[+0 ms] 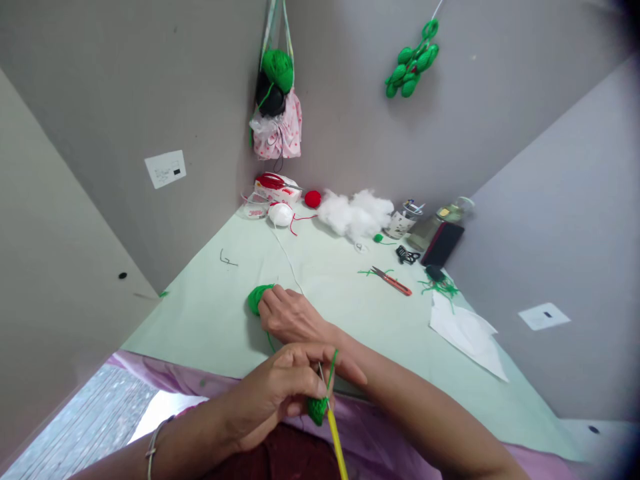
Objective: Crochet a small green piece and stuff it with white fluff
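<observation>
My left hand (295, 380) is closed on a small green crochet piece (317, 408), pinched between thumb and fingers, with its index finger stretched out. A crochet hook with a yellow handle (337, 440) hangs at the piece, its thin metal shaft running up by the thumb. Green yarn passes over the index finger. My right arm crosses beyond the left one, and my right hand (290, 315) has its fingers curled on a green yarn ball (257, 299) on the table. Its fingertips are partly hidden. A strand trails from the ball toward my left hand.
Red-handled thread snips (393, 281) lie on the pale table (200, 327). At the back are white stuffing (355, 213), a white yarn ball (281, 215), a red ball (313, 199) and a pen cup (403, 221). White paper (467, 333) lies right; a bag (277, 127) hangs in the corner.
</observation>
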Motion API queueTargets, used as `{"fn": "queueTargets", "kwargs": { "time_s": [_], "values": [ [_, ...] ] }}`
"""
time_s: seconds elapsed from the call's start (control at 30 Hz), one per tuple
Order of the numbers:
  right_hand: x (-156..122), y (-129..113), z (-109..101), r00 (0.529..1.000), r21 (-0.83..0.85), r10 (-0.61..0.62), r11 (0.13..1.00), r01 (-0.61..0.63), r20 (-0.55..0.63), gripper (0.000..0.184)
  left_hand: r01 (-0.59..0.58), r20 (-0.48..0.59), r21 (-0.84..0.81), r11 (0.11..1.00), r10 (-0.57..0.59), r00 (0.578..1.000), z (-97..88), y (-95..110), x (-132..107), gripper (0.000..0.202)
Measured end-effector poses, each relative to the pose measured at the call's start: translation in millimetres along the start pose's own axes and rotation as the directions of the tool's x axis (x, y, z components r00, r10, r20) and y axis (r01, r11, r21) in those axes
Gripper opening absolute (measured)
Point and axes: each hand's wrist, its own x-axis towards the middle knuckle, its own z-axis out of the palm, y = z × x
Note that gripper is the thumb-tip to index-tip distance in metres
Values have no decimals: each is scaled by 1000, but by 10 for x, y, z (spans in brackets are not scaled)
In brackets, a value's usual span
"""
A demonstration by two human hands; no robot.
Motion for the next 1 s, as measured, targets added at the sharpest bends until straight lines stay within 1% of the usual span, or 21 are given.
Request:
{"fn": "queueTargets", "kwargs": {
  "time_s": [0.1,0.2,0.3,0.37,0.47,0.53,0.6,0.7,0.73,0.77,0.93,1.0],
  "values": [
    [-18,-76,-25,1000,-5,27,1000,-27,6,31,31,-17,-3,1000,-31,999,23,2,-2,29],
    [-38,-120,-74,999,9,48,999,-48,16,28,43,-7,-7,999,-43,999,38,-7,-3,31],
    [-77,-111,-125,998,26,59,998,-60,31,30,43,-1,3,999,-43,999,42,-26,3,32],
    [-116,-79,-143,995,76,77,994,-82,56,28,42,3,12,999,-42,999,45,-37,14,32],
    [-175,-6,-149,983,167,156,971,-171,101,20,33,17,25,999,-34,999,58,-47,37,32],
    [-201,38,-150,968,186,223,953,-241,115,16,28,23,33,999,-29,999,73,-50,55,33],
    [-208,60,-153,953,188,277,937,-296,120,20,32,19,42,999,-33,999,88,-50,71,34],
    [-185,50,-160,934,191,326,917,-351,149,42,46,6,41,998,-47,999,103,-52,90,34],
    [-173,44,-162,931,187,330,915,-356,157,46,48,4,41,998,-49,999,104,-54,95,33],
    [-161,40,-164,931,182,327,917,-354,161,46,51,3,42,998,-51,999,104,-55,99,33],
    [-157,61,-177,966,154,202,962,-226,162,28,78,-19,51,996,-77,997,87,-60,107,34],
    [-182,65,-163,968,150,184,966,-210,168,21,77,-24,42,996,-76,997,84,-63,109,33]
  ]
}}
